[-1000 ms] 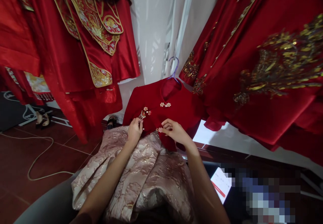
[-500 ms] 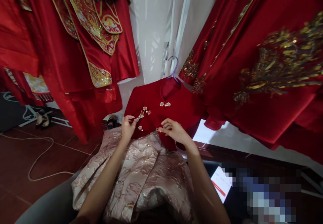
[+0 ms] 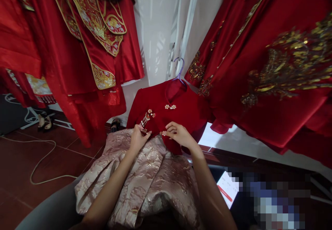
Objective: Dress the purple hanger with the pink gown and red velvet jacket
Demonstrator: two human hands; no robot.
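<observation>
A red jacket (image 3: 153,97) with a stand collar hangs on a purple hanger (image 3: 178,73), its lower part by my lap. A beaded tassel ornament (image 3: 145,118) dangles from a flower-shaped fastening on its front. My left hand (image 3: 139,138) has thumb and fingers round the lower flower button (image 3: 144,131), which they partly cover. With thumb and forefinger, my right hand (image 3: 180,135) pinches a small gold button loop (image 3: 162,133) at the other front edge. Another pair of flower fastenings (image 3: 170,107) joins at the collar. Pinkish brocade cloth (image 3: 145,174) lies over my lap.
Red embroidered garments (image 3: 103,33) hang at left, and more sequinned red ones (image 3: 285,67) at right. A white stand pole (image 3: 188,22) rises behind the jacket. A lit phone (image 3: 228,190) lies at lower right. A pale cable (image 3: 38,168) crosses the tiled floor near shoes (image 3: 44,122).
My left hand has left the tassel ornament and moved down and right to the lower flower button. The tassel hangs free. My right hand keeps its pinch in the same place.
</observation>
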